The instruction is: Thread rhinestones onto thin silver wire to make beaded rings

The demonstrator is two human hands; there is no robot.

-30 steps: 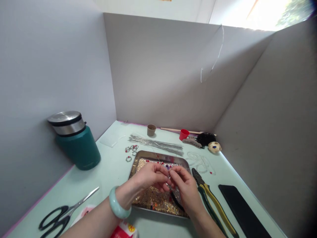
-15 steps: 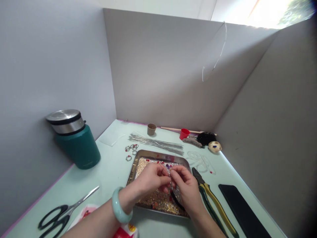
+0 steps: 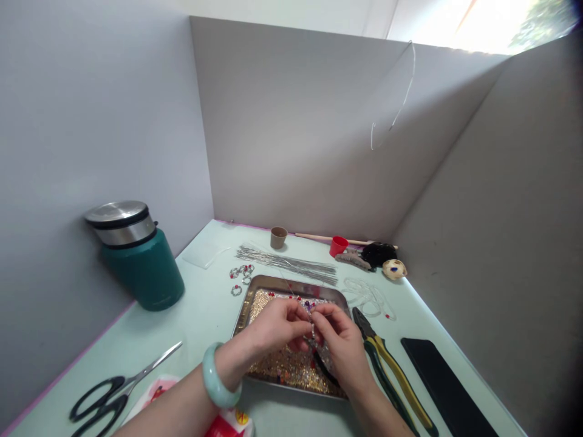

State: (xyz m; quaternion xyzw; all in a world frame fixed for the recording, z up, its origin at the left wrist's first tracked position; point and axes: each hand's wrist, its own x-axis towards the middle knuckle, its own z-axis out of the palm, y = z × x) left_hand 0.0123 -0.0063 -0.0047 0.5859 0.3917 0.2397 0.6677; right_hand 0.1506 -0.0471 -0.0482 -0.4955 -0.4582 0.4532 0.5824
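Observation:
Over the bead tray [image 3: 291, 394], my left hand [image 3: 285, 325] and my right hand [image 3: 337, 337] meet with fingertips pinched. Between them is a small strand of silvery beads on thin wire [image 3: 313, 331], partly hidden by the fingers. Both hands appear to grip it. A jade-coloured bangle [image 3: 217, 376] circles my left wrist. Gold, clear and red beads [image 3: 291, 367] fill much of the tray, with a purple bead [image 3: 308, 304] beyond my fingertips. Something black and slim [image 3: 324, 369] lies in the tray, partly under my right hand.
Scissors [image 3: 125, 388] and a green flask [image 3: 141, 261] stand left; pliers [image 3: 387, 364] and a black slab [image 3: 449, 388] lie right. Behind the tray are beaded rings [image 3: 241, 273], wires [image 3: 286, 262], a brown cup [image 3: 279, 237], a red cup [image 3: 338, 246] and clear cord [image 3: 368, 297].
The fingers have shifted slightly, and more of the beaded strand now shows between them. Both hands stay over the tray.

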